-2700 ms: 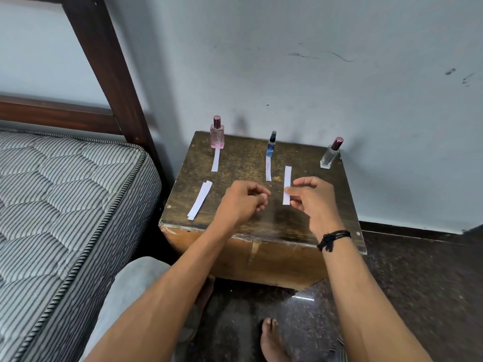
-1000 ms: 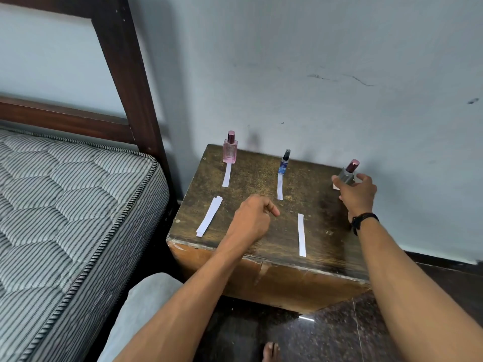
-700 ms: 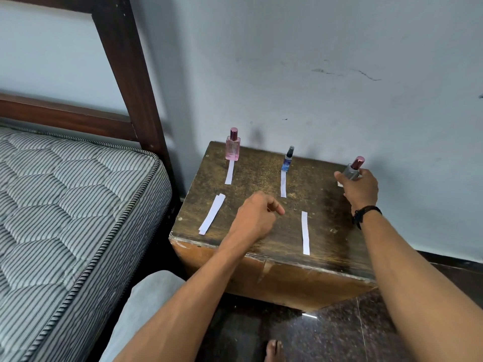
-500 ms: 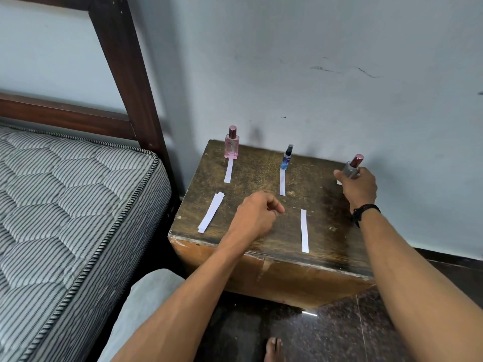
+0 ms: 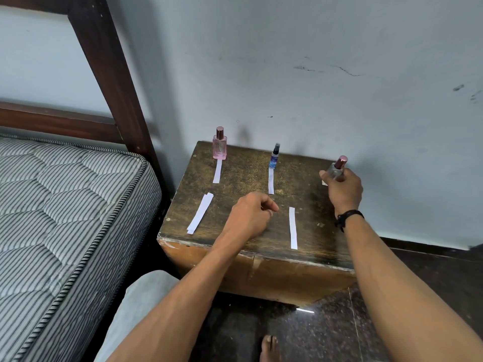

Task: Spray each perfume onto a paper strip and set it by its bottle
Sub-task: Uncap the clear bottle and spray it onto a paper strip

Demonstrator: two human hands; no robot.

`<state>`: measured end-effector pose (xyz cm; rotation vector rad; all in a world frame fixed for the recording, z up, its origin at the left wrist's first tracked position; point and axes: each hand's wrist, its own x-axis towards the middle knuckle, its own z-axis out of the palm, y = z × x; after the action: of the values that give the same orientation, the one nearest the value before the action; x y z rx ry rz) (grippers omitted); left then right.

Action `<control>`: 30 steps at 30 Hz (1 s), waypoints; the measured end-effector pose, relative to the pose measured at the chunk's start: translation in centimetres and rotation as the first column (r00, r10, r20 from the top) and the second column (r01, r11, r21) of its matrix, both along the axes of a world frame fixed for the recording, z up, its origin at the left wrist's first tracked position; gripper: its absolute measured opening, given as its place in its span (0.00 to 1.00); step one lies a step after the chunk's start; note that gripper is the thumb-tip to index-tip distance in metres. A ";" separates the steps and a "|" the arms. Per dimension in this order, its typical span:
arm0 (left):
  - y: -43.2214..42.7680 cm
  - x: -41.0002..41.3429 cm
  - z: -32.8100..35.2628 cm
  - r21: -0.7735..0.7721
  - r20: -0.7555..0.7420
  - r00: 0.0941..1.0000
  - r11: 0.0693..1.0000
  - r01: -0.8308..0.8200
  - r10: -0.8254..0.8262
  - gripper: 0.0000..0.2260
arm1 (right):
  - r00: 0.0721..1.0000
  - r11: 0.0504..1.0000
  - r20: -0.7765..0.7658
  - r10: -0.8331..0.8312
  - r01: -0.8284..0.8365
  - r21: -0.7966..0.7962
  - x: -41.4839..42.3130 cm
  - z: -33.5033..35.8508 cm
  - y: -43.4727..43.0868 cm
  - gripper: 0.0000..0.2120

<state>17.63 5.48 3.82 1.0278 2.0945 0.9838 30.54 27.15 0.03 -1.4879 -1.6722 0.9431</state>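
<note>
Clear glass bottle (image 5: 332,171), maroon cap (image 5: 341,161), gripped by right hand (image 5: 344,191)

clear bottle (image 5: 334,170): base behind right hand (image 5: 343,190) | foot (image 5: 269,348): cut by bottom edge

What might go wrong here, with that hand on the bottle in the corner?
The right hand grips the clear bottle at the far right corner of the wooden table; a slip might send it onto the dark floor. The loose paper strip lies near the front edge, so a passing forearm may brush it off.
</note>
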 end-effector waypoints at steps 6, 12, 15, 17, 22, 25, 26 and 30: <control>-0.1 -0.2 0.3 0.124 0.034 0.998 0.991 -0.052 0.048 0.05 | 0.995 0.998 -0.085 0.052 -0.053 -0.018 0.6 1.6 -5.8 0.10; -0.1 0.5 1.0 0.356 0.141 0.990 0.932 -0.067 0.017 0.10 | 0.989 0.989 0.004 0.147 -0.147 0.026 1.4 3.8 -12.2 0.11; 0.0 1.1 1.5 0.431 0.165 0.986 0.901 -0.055 -0.019 0.11 | 0.976 0.976 0.014 0.218 -0.218 0.013 1.9 3.9 -13.9 0.16; 0.2 1.6 1.9 0.471 0.168 0.985 0.881 -0.038 -0.047 0.12 | 0.967 0.967 0.014 0.256 -0.256 -0.006 1.9 3.8 -14.6 0.16; 0.8 2.2 2.3 0.489 0.135 0.990 0.872 -0.024 -0.049 0.13 | 0.944 0.945 0.044 0.328 -0.328 0.001 1.0 4.3 -15.3 0.12; 1.0 2.0 2.2 0.496 0.142 0.990 0.865 -0.069 -0.002 0.11 | 0.940 0.940 0.014 0.341 -0.342 0.002 0.7 4.4 -15.3 0.11; 1.0 1.9 2.2 0.496 0.140 0.990 0.865 -0.077 0.008 0.11 | 0.938 0.938 0.020 0.347 -0.347 0.003 0.6 4.4 -15.3 0.11; 0.8 1.5 2.2 0.501 0.169 0.985 0.859 -0.105 0.022 0.11 | 0.927 0.928 0.059 0.370 -0.372 0.013 0.6 4.3 -15.4 0.13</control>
<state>19.12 6.25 6.06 1.0851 1.7821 1.6569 31.13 11.78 4.31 -1.2105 -2.0444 1.0805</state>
